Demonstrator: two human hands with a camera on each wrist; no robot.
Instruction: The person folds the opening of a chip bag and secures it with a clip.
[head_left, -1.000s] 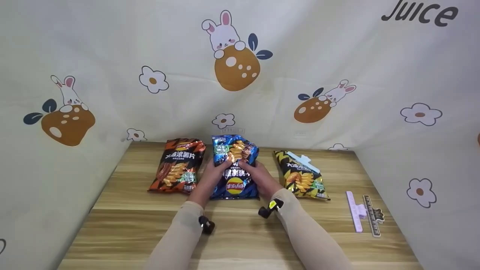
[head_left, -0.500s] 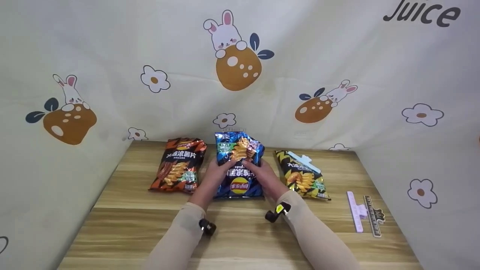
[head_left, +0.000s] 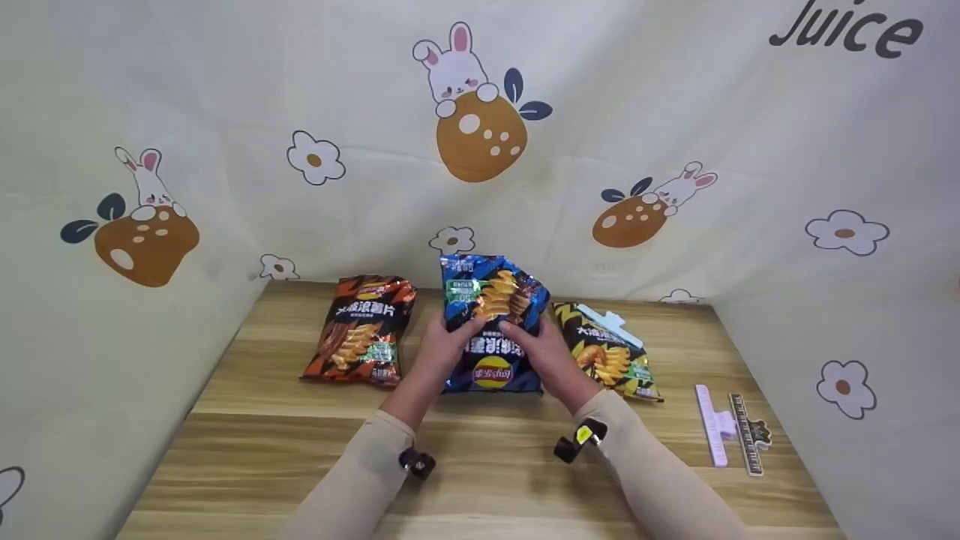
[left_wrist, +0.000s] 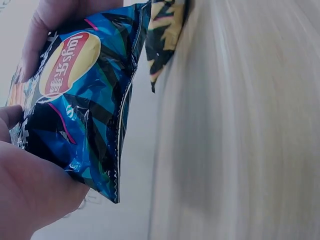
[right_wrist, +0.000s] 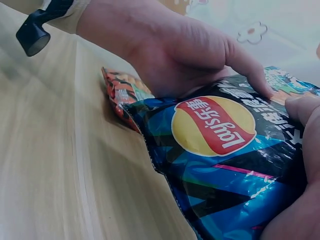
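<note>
Both hands hold a blue bag of potato chips [head_left: 495, 296] by its sides, thumbs over its front. The left hand [head_left: 441, 349] grips the left side and the right hand [head_left: 556, 367] the right side. Its round yellow and red logo [right_wrist: 214, 126] lies toward the person, so the print reads upside down. In the left wrist view the bag's serrated end [left_wrist: 120, 135] is off the wooden surface. The fingers behind the bag are hidden.
An orange-black chip bag [head_left: 360, 330] lies left on the wooden table [head_left: 247, 465]. To the right is a yellow-black chip bag [head_left: 604, 356] with a light-blue clip [head_left: 611, 326] across its top. A purple clip [head_left: 712, 426] and a black ruler-marked clip [head_left: 748, 435] lie farther right.
The blue chip bag has shifted right and slightly up in the head view, with both hands still gripping it. The other bags and the clips stay where they were.
</note>
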